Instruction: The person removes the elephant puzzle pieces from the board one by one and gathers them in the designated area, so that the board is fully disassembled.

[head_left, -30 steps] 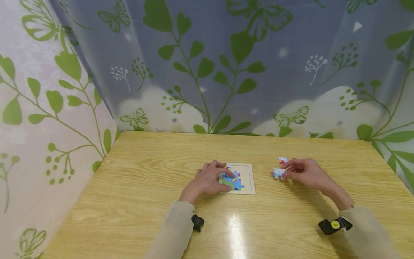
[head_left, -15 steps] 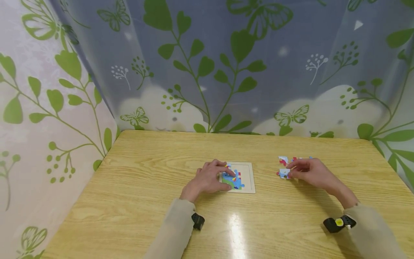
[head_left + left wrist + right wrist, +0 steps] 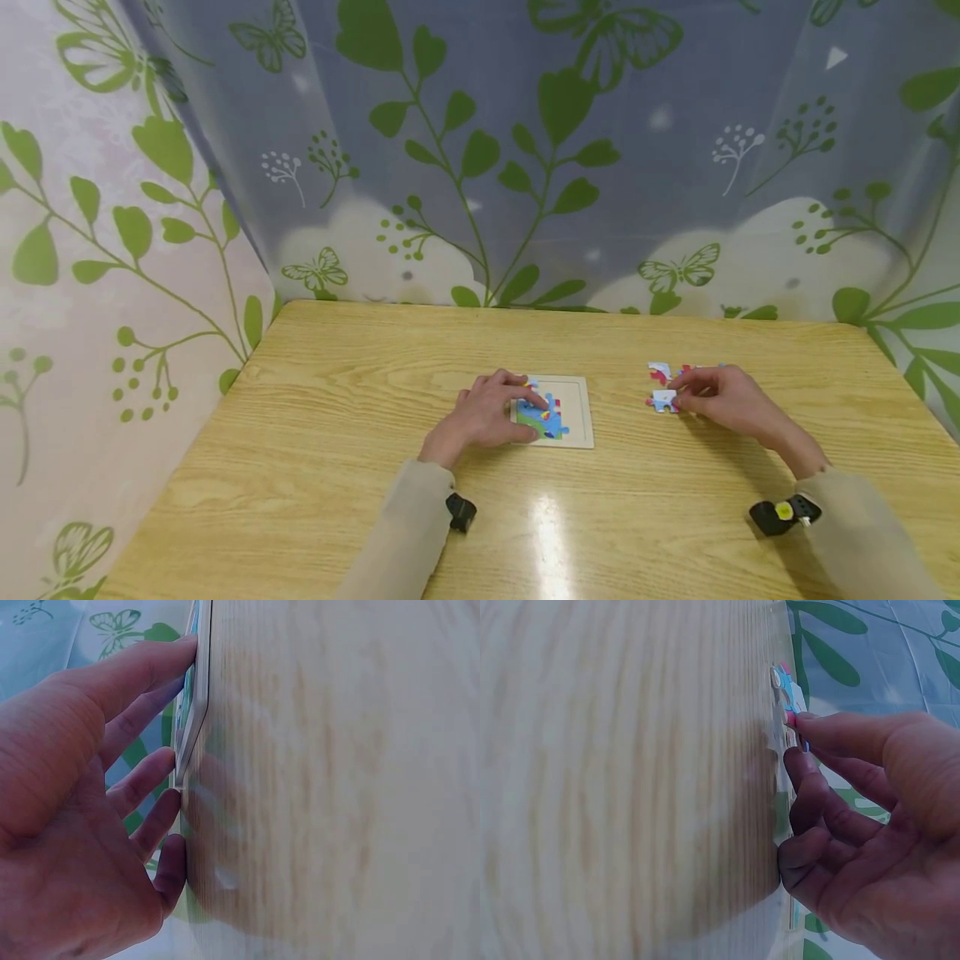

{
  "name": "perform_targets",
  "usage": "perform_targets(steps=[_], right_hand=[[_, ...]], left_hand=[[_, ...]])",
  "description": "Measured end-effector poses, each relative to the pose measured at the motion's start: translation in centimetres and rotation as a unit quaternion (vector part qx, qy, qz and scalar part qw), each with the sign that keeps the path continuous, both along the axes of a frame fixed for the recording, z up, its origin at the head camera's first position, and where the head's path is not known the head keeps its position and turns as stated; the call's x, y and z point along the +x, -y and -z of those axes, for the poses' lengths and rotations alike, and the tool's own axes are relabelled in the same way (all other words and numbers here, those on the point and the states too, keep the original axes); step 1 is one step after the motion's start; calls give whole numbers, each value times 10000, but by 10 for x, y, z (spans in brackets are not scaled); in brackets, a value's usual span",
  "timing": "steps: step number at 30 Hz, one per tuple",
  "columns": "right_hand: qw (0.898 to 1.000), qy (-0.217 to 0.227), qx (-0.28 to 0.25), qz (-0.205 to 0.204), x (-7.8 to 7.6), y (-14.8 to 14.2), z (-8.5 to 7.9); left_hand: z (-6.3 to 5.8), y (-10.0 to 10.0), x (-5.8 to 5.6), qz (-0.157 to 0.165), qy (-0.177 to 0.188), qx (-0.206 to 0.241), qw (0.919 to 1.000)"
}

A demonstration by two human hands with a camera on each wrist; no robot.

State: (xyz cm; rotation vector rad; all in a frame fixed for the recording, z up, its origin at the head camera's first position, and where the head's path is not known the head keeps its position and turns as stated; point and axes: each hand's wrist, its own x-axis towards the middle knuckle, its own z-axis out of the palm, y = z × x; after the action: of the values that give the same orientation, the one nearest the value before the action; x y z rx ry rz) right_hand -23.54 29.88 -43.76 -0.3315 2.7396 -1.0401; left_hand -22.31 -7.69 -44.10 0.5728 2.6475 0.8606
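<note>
My left hand (image 3: pixel 486 412) rests on the left part of a pale puzzle board (image 3: pixel 577 408), its thumb and fingertips spread over joined blue and green jigsaw pieces (image 3: pixel 551 423). In the left wrist view, the thumb touches the board's edge area (image 3: pixel 201 705) and the other fingers lie loosely bent along it. To the right of the board, my right hand (image 3: pixel 726 402) pinches a white and blue jigsaw piece (image 3: pixel 663 401) between thumb and fingertips, low over the table. The right wrist view shows this piece (image 3: pixel 789 690) edge-on at the thumb tip; the remaining fingers are curled beneath.
Just behind the held piece lies a loose white and red piece (image 3: pixel 659 372). More loose pieces (image 3: pixel 687 369) are partly hidden behind my right hand. All sit on a wood-grain table (image 3: pixel 337 392), bordered at the back by a patterned curtain (image 3: pixel 480 233).
My right hand has shifted a little to the right with its piece, uncovering loose pieces behind it. My left hand stays on the board.
</note>
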Motion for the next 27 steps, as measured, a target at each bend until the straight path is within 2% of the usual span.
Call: perform_targets(steps=[17, 23, 27], right_hand=[[9998, 24, 187, 103, 0, 2, 3], [9995, -124, 257, 106, 2, 5, 3], [9996, -264, 127, -14, 4, 13, 0]], left_hand=[[0, 1, 1, 20, 1, 69, 10000], [2, 1, 0, 9, -50, 9, 10000], [2, 1, 0, -24, -97, -29, 9999]])
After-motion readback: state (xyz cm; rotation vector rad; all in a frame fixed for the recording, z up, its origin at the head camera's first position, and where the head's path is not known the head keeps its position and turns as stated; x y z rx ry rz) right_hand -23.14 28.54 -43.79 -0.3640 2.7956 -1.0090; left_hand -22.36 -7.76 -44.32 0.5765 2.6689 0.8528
